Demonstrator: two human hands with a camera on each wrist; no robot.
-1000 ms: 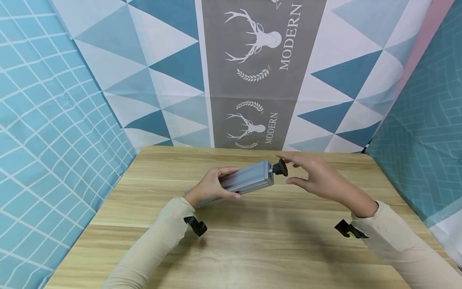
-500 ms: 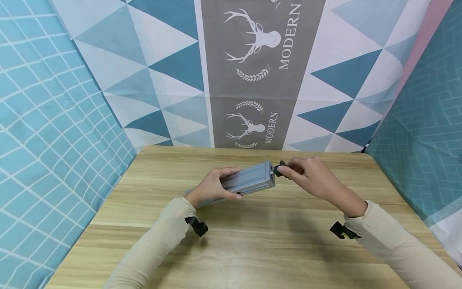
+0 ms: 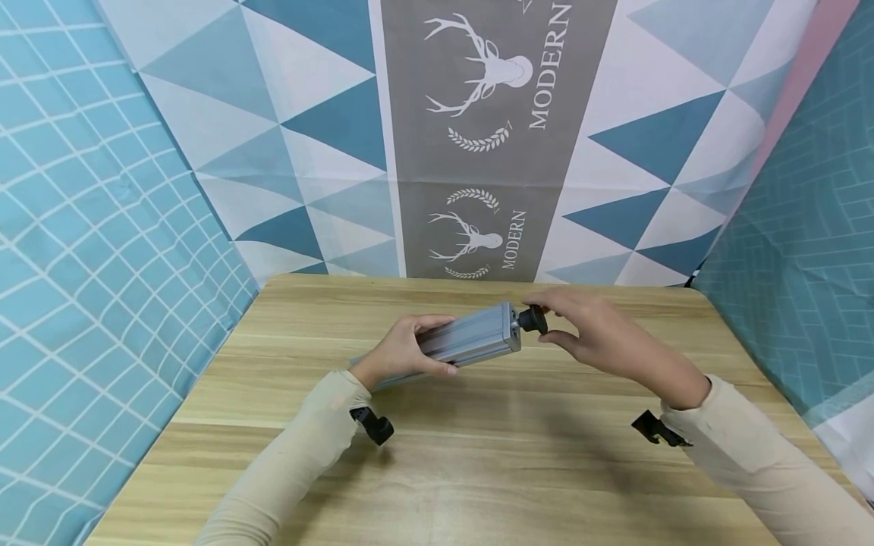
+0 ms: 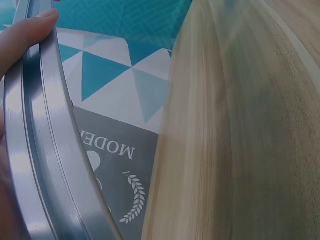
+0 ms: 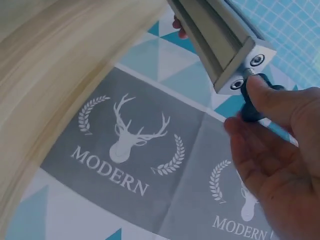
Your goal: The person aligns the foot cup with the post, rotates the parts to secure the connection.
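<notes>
A long silver aluminium profile (image 3: 471, 336) is held tilted over the table in my left hand (image 3: 404, 353); thumb and fingers grip it from both sides. In the left wrist view, a lengthwise groove runs along the profile (image 4: 47, 130). Its end plate (image 5: 245, 65) carries two socket-head screws, and a black knob (image 3: 532, 319) sticks out from there on a short metal stem. My right hand (image 3: 601, 330) surrounds this knob, index finger at its upper edge and thumb at its lower edge. From the right wrist, the thumb overlaps the dark knob (image 5: 252, 107).
A wood-grain table (image 3: 451, 485) lies beneath both hands. Behind it hangs a patterned cloth (image 3: 464, 152) with deer heads and triangles. Blue tiled cloth (image 3: 102, 227) borders the left, teal cloth (image 3: 812, 227) the right. Black camera mounts (image 3: 372, 426) sit on both wrists.
My right hand first stood spread around the knob, then pinched it half a second ago, and now has its fingers spread wider around it. The left hand and profile have stayed in place.
</notes>
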